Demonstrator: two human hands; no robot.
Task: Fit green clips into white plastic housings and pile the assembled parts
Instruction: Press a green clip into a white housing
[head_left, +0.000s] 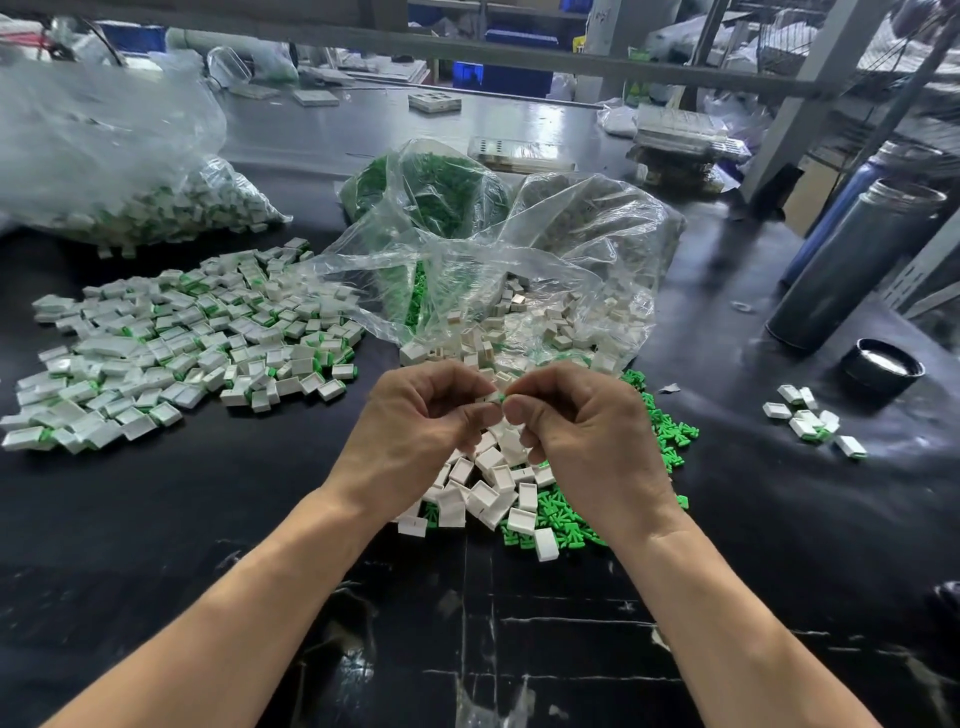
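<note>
My left hand (415, 421) pinches a small white housing (491, 397) at the centre of the view. My right hand (582, 421) pinches a green clip (503, 397) against the housing's end, so the two hands meet fingertip to fingertip. Below the hands lies a heap of loose white housings (483, 483), and loose green clips (660, 431) spread to its right. A wide pile of assembled white-and-green parts (182, 343) covers the table at the left.
An open clear bag (519, 291) with housings and green clips lies behind the hands. Another bag of assembled parts (130, 171) sits far left. Two dark flasks (852, 265), a black lid (883, 366) and a few assembled parts (810, 418) stand at the right.
</note>
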